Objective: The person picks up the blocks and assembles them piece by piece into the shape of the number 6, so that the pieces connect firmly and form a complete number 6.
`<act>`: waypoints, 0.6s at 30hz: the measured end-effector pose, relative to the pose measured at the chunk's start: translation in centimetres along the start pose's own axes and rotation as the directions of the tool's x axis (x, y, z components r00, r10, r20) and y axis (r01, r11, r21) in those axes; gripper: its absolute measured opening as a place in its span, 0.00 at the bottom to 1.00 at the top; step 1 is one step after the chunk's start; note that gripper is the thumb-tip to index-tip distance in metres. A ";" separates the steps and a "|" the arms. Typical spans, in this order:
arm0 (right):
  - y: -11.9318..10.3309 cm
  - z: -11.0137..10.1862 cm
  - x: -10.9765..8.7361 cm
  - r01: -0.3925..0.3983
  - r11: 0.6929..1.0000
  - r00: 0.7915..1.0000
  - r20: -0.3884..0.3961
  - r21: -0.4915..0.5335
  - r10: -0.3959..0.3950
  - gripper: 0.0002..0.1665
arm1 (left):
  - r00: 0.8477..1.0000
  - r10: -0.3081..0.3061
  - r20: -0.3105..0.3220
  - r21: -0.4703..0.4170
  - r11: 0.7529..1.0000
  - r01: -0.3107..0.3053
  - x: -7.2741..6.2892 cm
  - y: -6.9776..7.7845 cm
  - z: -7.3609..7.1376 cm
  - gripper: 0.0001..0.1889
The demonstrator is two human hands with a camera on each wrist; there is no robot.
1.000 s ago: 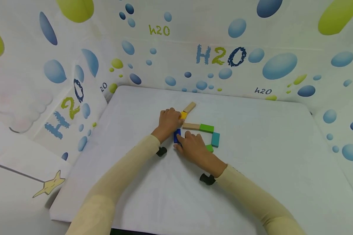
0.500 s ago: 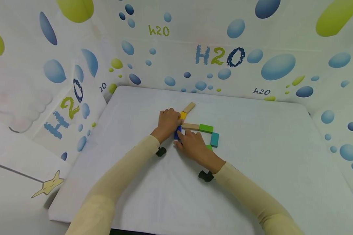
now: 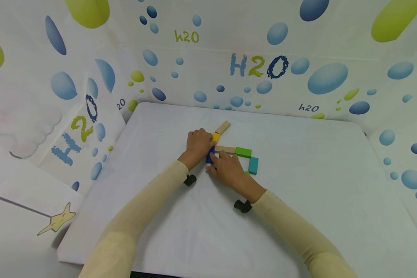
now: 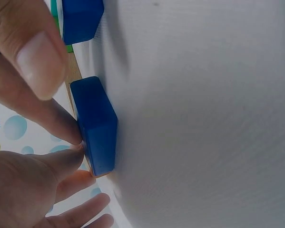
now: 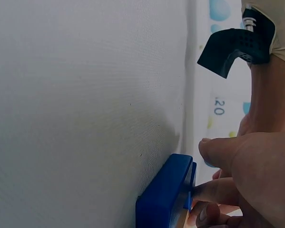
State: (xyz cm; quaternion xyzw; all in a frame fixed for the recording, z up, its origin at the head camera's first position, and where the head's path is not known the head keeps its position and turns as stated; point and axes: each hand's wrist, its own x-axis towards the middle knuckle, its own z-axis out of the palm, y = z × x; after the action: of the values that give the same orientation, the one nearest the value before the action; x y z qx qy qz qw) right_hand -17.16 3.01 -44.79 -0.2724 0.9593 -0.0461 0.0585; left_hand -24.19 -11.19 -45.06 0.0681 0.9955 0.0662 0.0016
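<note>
My left hand [image 3: 199,143] holds a small yellow block [image 3: 216,136] between thumb and fingers at its near end. Just below it lies a dark blue block [image 3: 210,155], its far end close to the left thumb. The right hand [image 3: 228,171] has its index finger on this blue block; the right thumb stands apart from it, and the other fingers bend inward. Seen from the left wrist, both hands' fingertips meet over the same blue block [image 4: 97,126]. A second blue block [image 5: 162,195] shows nearer the right wrist camera, hidden under the right hand in the head view.
A tan block [image 3: 223,127] extends beyond the yellow one. Another tan block [image 3: 225,149], a green block [image 3: 243,152], a teal block [image 3: 253,165] and a partly covered green block [image 3: 247,173] form a loop on the white tabletop [image 3: 305,173]. Patterned walls stand behind and left.
The right index finger has slid the blue block away from the person, up toward the yellow block. The left hand keeps nearly the same place.
</note>
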 end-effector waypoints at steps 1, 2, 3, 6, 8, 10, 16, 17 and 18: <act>0.0 0.0 0.0 -0.001 1.000 1.000 -0.001 -0.001 0.001 0.35 | 1.000 0.000 -0.001 0.002 1.000 0.000 0.0 0.0 0.0 0.21; 0.0 -0.1 0.0 -0.001 1.000 1.000 -0.001 -0.002 0.001 0.35 | 1.000 -0.001 0.000 0.004 1.000 0.001 0.0 0.0 0.0 0.21; 0.0 -0.1 0.0 -0.002 1.000 1.000 -0.003 0.000 0.002 0.35 | 1.000 0.000 0.000 0.006 1.000 0.000 0.0 0.0 0.0 0.21; 0.1 -0.2 0.1 -0.006 1.000 1.000 -0.009 0.018 0.006 0.35 | 1.000 0.004 -0.003 0.009 1.000 -0.004 0.0 0.0 0.0 0.21; 0.1 -0.3 0.1 -0.005 1.000 1.000 -0.013 0.029 0.006 0.35 | 1.000 0.006 -0.003 0.008 1.000 -0.006 0.0 0.0 0.0 0.21; 0.1 -0.3 0.1 -0.004 0.999 1.000 -0.012 0.038 0.005 0.35 | 1.000 0.005 -0.003 0.007 1.000 -0.005 -0.1 0.0 0.1 0.21; 0.0 -0.3 0.1 0.002 1.000 1.000 -0.015 0.026 -0.002 0.35 | 1.000 0.005 0.000 -0.008 1.000 -0.005 0.0 0.0 0.1 0.21; 0.0 -0.3 0.1 0.003 1.000 1.000 -0.016 0.026 -0.002 0.35 | 1.000 0.006 -0.001 -0.009 1.000 -0.006 0.0 0.0 0.1 0.21; 0.1 -0.3 0.1 0.002 1.000 1.000 -0.015 0.030 -0.001 0.35 | 1.000 0.006 -0.002 -0.012 1.000 -0.006 0.0 -0.1 0.1 0.21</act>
State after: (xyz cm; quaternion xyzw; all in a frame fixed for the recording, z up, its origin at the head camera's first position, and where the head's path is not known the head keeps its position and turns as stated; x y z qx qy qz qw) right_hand -17.32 3.03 -44.49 -0.2718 0.9587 -0.0628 0.0554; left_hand -24.21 -11.23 -45.15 0.0708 0.9949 0.0721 0.0007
